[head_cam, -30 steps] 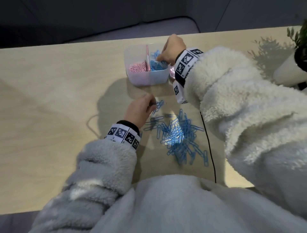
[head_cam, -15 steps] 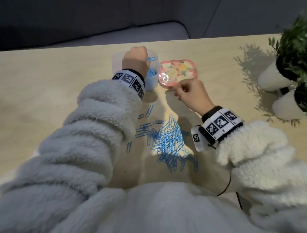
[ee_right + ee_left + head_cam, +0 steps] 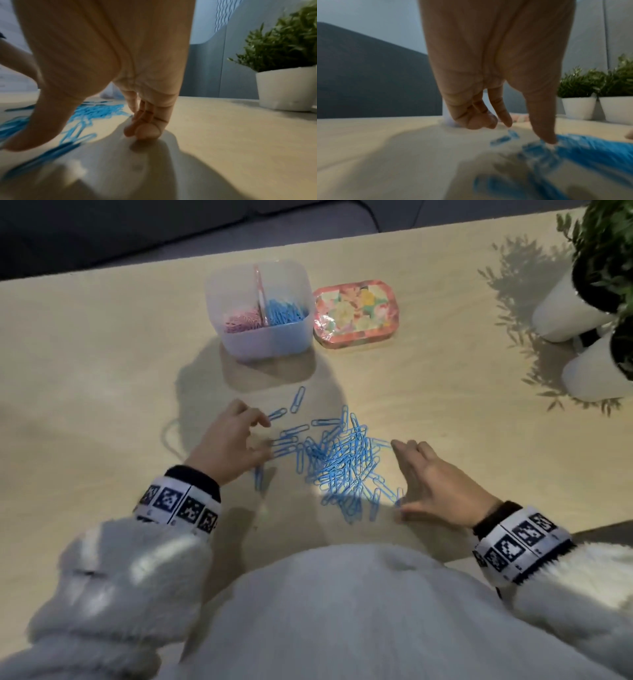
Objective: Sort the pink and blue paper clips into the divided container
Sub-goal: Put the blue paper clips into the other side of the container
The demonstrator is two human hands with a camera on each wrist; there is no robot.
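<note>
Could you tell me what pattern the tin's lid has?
Pastel flowers with a pink rim on the tin, clearest in the head view.

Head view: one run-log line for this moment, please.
left hand: at blue clips | right hand: open beside pile | container: both colours inside

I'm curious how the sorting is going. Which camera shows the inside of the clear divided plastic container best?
The head view: it looks down into the clear divided plastic container, showing pink paper clips left of the divider and blue paper clips right. The left wrist view shows only a blurred pale sliver behind the fingers; the right wrist view, a blurred patch.
</note>
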